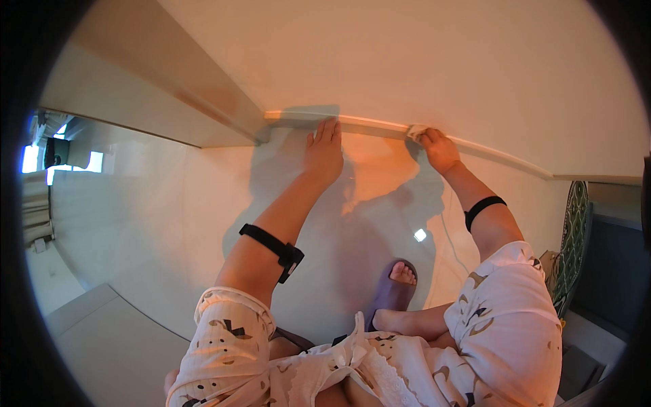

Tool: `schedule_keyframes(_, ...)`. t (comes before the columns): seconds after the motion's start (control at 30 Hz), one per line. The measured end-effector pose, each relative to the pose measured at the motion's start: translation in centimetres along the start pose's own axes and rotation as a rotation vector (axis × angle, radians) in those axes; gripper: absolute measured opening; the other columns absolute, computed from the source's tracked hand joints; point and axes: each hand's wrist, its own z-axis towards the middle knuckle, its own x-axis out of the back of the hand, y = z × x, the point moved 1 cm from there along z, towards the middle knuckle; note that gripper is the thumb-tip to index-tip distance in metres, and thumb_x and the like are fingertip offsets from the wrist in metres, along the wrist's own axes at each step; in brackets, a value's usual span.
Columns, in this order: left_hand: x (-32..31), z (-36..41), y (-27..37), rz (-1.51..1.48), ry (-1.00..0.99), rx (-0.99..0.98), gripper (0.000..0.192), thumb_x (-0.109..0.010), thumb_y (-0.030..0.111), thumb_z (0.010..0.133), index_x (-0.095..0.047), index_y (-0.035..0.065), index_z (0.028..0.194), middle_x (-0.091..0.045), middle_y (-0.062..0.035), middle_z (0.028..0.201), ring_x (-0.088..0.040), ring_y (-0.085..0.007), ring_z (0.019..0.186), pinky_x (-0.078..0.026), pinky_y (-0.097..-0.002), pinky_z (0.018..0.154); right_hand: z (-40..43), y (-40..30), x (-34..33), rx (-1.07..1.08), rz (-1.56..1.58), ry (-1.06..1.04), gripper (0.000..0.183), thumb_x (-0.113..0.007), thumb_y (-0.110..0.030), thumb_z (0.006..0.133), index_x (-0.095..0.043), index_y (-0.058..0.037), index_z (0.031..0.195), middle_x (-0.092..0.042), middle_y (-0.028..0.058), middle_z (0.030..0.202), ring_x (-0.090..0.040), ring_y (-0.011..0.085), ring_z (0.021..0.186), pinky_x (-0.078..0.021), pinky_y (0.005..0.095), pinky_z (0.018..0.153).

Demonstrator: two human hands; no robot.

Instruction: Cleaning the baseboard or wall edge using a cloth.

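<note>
A crumpled whitish cloth or wipe is in my right hand, pressed against the ledge of a pale baseboard where the wall meets the floor. My left hand is empty, its fingers spread a little, and lies palm down at the foot of the wall with fingertips near the same baseboard. Both forearms wear black straps. The baseboard runs from a projecting wall edge on the left to a corner at the right.
A purple slipper with my foot in it rests on the glossy pale floor. A thin pale cable lies on the floor to the right. Beyond it stands a green patterned panel. A grey box-like surface is at lower left.
</note>
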Motion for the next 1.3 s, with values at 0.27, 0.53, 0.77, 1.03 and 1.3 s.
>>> schedule_keyframes(0.27, -2.2, 2.4, -0.1, 0.171, 0.149, -0.040, 0.051, -0.044, 0.004, 0.080, -0.037, -0.0024, 0.130, -0.036, -0.0119, 0.135, -0.029, -0.0275, 0.129, -0.027, -0.0414, 0.103, 3.5, -5.0, -1.6, 0.058, 0.159, 0.249, 0.015, -0.056, -0.009, 0.072, -0.060, -0.0019, 0.084, -0.056, 0.0140, 0.086, -0.057, 0.0301, 0.085, -0.0497, 0.0379, 0.072)
schedule_keyframes(0.53, -0.9, 2.7, 0.8, 0.347, 0.010, -0.006, 0.052, -0.045, 0.006, 0.081, -0.036, -0.0018, 0.131, -0.036, -0.0107, 0.134, -0.029, -0.0262, 0.129, -0.024, -0.0370, 0.106, 0.5, -0.5, -0.6, -0.019, 0.101, 0.054, 0.016, -0.055, -0.012, 0.075, -0.062, -0.0049, 0.088, -0.058, 0.0101, 0.092, -0.057, 0.0265, 0.090, -0.0507, 0.0363, 0.074)
schedule_keyframes(0.77, 1.4, 2.2, 2.6, 0.362, -0.150, 0.049, 0.070, -0.058, 0.019, 0.077, -0.026, -0.0028, 0.136, -0.026, -0.0123, 0.140, -0.021, -0.0281, 0.133, -0.020, -0.0357, 0.109, -7.9, 8.7, 1.8, -0.176, -0.074, -0.046, 0.019, -0.052, -0.007, 0.075, -0.062, -0.0062, 0.091, -0.058, 0.0099, 0.097, -0.056, 0.0269, 0.095, -0.0495, 0.0351, 0.079)
schedule_keyframes(1.03, 2.1, 2.1, 6.5, 0.466, -0.276, 0.090, 0.077, -0.059, 0.029, 0.079, -0.020, 0.0011, 0.139, -0.021, -0.0128, 0.144, -0.017, -0.0292, 0.135, -0.019, -0.0389, 0.109, -2.8, 0.7, -2.0, -0.268, 0.109, 0.177, 0.018, -0.050, -0.006, 0.073, -0.062, -0.0015, 0.086, -0.058, 0.0163, 0.086, -0.057, 0.0295, 0.087, -0.0495, 0.0356, 0.075)
schedule_keyframes(1.3, 0.3, 3.6, 13.3, 0.392, -0.189, -0.356, 0.069, -0.063, 0.022, 0.075, -0.033, -0.0026, 0.132, -0.027, -0.0169, 0.140, -0.025, -0.0333, 0.131, -0.025, -0.0413, 0.106, -3.7, 1.8, -1.8, -0.416, 0.453, 0.543, 0.007, -0.053, -0.006, 0.074, -0.059, -0.0042, 0.078, -0.054, 0.0173, 0.078, -0.055, 0.0335, 0.077, -0.0462, 0.0412, 0.063)
